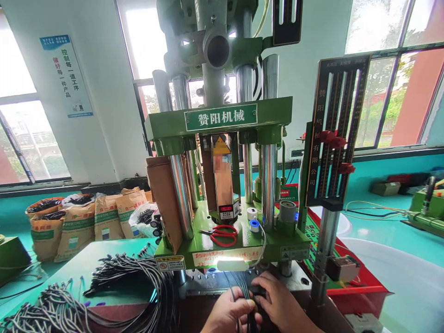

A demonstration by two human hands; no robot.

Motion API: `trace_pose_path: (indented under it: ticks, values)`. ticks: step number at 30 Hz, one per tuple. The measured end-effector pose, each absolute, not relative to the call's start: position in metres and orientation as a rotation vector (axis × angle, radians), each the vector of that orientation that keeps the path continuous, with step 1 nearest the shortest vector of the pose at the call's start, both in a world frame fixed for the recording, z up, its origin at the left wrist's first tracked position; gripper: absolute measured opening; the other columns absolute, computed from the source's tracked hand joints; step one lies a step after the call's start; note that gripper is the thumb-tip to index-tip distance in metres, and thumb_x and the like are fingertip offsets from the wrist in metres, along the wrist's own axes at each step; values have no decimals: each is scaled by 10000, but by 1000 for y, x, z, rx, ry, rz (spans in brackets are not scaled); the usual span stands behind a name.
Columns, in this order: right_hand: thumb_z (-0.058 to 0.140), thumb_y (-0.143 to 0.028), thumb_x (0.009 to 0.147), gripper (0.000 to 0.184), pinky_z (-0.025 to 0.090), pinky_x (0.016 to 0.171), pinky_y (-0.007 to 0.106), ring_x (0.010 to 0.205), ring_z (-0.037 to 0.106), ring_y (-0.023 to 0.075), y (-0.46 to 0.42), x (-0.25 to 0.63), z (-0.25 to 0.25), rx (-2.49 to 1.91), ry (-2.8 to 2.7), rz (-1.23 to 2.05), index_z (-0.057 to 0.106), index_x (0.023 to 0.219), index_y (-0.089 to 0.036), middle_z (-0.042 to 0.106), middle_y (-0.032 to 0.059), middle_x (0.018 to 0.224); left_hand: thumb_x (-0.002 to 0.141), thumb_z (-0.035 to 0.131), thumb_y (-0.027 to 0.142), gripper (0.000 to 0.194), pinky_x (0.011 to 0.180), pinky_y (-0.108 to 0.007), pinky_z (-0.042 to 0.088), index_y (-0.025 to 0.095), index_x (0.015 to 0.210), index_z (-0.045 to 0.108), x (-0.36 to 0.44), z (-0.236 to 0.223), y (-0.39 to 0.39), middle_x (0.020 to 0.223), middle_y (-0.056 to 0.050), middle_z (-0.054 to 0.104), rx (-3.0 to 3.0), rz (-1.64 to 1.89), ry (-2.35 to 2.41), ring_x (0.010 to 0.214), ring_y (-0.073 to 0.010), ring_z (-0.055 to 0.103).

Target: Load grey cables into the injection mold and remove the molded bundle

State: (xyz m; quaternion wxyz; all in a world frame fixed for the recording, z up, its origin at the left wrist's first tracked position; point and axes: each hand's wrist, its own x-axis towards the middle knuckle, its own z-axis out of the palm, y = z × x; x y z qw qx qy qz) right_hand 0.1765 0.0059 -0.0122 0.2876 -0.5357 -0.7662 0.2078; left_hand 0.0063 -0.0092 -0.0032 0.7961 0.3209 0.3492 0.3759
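Observation:
Both my hands are at the bottom centre, under the green vertical press (pixel 222 185). My left hand (pixel 231 312) is closed around a bunch of thin dark cables (pixel 239 283) that run up toward the lit mould plate (pixel 208 277). My right hand (pixel 277 300) has its fingers curled over a small dark part (pixel 258 291) at the cables' ends. The two hands touch each other.
Heaps of black cables (pixel 114 282) lie on the green table at left. Red scissors (pixel 224 235) and tape rolls (pixel 254 225) sit on the press base. Paper sacks (pixel 86 222) stand on the floor left. A black scale post (pixel 335 138) and a red panel (pixel 360 286) are at right.

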Motion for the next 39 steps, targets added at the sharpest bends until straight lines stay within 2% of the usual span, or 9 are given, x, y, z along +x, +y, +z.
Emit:
trace_pose_path:
  ticks: [4,9,17,23,31,39]
  values:
    - [470,-156,728,340,420,863,276,965,571,188,6,177,-12,-1436,-2041,546,618,1034,-154,600,99,1073,598,768,225,445,602,-251,489,138,920,475,5,-1,-9,718,-4,597,702,788,732,624,-129,627]
    - [478,-149,722,342,411,885,288,988,557,192,7,177,-13,-1420,-2034,565,613,1036,-143,595,99,1062,565,780,236,464,585,-252,487,139,904,480,6,0,-9,706,-5,597,688,801,764,610,-134,622]
    - [488,-164,730,306,427,800,293,879,564,188,6,175,-8,-1428,-2033,586,624,1004,-156,599,76,1002,551,784,240,473,574,-245,479,139,902,484,7,-2,-8,709,-7,593,677,818,759,606,-138,623]
    - [496,-156,729,300,423,800,300,861,561,190,5,175,-6,-1421,-2012,584,630,997,-142,596,86,1002,539,800,250,502,583,-245,479,147,900,465,7,1,-9,701,0,580,670,790,775,613,-137,620]
    - [494,-150,734,286,417,775,285,825,552,174,5,176,-8,-1391,-1987,584,621,990,-154,587,68,979,620,736,197,408,587,-229,466,136,912,458,8,12,-15,717,-8,576,679,811,795,622,-129,619]
    - [499,-145,712,270,405,724,280,790,550,170,4,175,-6,-1420,-1993,607,641,940,-172,572,45,899,651,723,210,397,646,-283,497,150,904,423,9,25,-24,814,-79,644,712,844,825,680,-170,649]
